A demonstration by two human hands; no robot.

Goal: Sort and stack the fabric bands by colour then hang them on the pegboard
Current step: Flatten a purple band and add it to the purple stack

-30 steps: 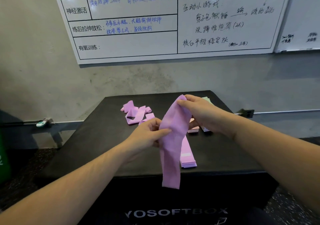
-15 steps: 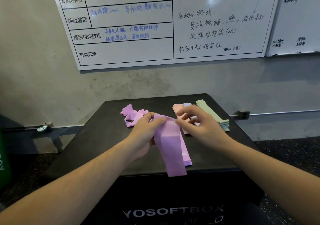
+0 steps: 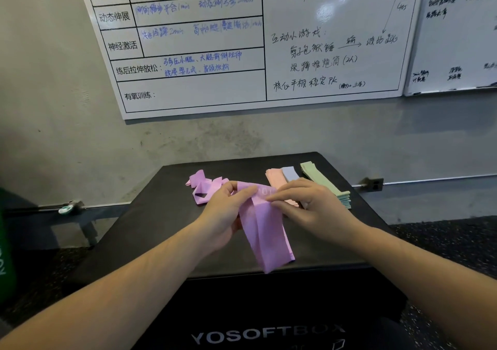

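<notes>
At the centre of the frame both hands hold one purple band [image 3: 265, 231] by its upper end, just above the black box [image 3: 161, 223] that serves as the bench. The left hand [image 3: 224, 215] has its grip closed on the band, thumb and fingers pinching the upper left edge. The right hand [image 3: 309, 205] pinches the upper right corner, its fingers lying fairly flat along the fabric. The band hangs down toward the near edge of the box, over what looks like a purple stack [image 3: 289, 244] showing along its right side.

Right of centre, toward the back of the box, lie a pink stack [image 3: 277, 179], a small blue-grey band [image 3: 290, 173] and a green stack [image 3: 326, 185], side by side. Left of the hands is a loose, tangled heap of purple bands [image 3: 200, 188], not yet straightened.

The step in hand appears to be sorting and stacking: this band is being flattened and squared for the purple pile. The next move likely calls for lowering it so its edges match the bands below, then letting go without dragging the pile askew. After that the tangled heap would need untwisting, one band at a time. No pegboard is in view; only a whiteboard [image 3: 188, 86] hangs on the wall in the upper part of the frame, so hanging seems some way off.
</notes>
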